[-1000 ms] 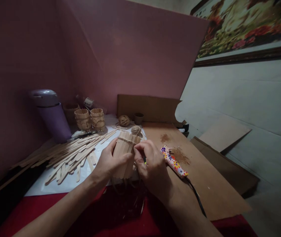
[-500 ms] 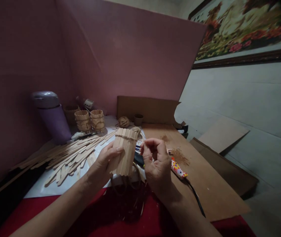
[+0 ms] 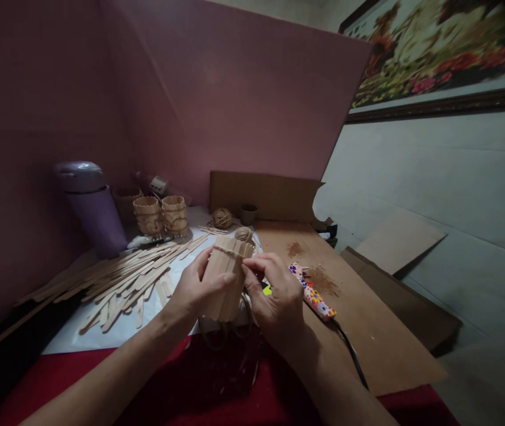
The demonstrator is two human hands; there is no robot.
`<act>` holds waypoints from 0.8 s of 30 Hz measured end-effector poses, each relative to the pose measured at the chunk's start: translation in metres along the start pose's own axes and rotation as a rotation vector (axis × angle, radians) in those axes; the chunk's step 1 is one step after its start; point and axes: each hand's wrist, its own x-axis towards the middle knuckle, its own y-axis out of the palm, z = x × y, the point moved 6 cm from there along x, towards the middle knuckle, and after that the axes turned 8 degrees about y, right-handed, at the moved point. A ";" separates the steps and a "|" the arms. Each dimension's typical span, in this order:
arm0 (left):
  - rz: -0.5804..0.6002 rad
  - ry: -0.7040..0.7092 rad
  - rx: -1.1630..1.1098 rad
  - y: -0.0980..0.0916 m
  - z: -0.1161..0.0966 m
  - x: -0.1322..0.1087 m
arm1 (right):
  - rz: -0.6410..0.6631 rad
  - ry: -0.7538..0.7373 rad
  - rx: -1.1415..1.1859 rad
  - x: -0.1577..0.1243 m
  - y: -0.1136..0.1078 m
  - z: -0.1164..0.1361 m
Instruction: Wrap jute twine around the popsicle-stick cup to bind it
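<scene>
A flower-patterned glue gun (image 3: 318,299) lies on a brown board (image 3: 380,349), nozzle end away from the person, its black cord (image 3: 353,353) trailing off the near end. To the left of the glue gun, and raised above the table, I can see a craft-stick cup (image 3: 222,290), tilted a little, its flat wooden sticks standing side by side with a band of twine (image 3: 227,252) around the upper part.

The left hand (image 3: 195,289) is wrapped around that cup from the side away from the glue gun, thumb lying across the front. The right hand (image 3: 275,291), just left of the glue gun, has its thumb and index fingertip brought together at the cup's edge, a touch below the twine; whether anything thin sits between them I can't tell from here. A bright yellow-green item (image 3: 267,289) peeks out behind that hand, mostly hidden.

Brown crumbs (image 3: 322,280) are scattered just right of the glue gun. Beyond it and to its left sit two balls of twine (image 3: 222,218) and a small pot (image 3: 248,213). Well to its left, a heap of loose craft sticks (image 3: 141,272) spreads over white paper (image 3: 68,338), and farther back stand two decorated cups (image 3: 174,214) and a purple flask (image 3: 97,222).
</scene>
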 end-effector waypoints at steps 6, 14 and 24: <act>-0.034 0.065 0.133 -0.006 -0.004 0.001 | 0.083 -0.032 -0.099 0.002 0.003 0.003; 0.026 -0.073 -0.106 0.007 0.003 -0.004 | 0.093 -0.086 -0.182 -0.002 0.009 0.002; 0.031 -0.206 -0.295 0.008 0.004 -0.006 | 0.047 0.028 -0.049 -0.003 0.004 0.000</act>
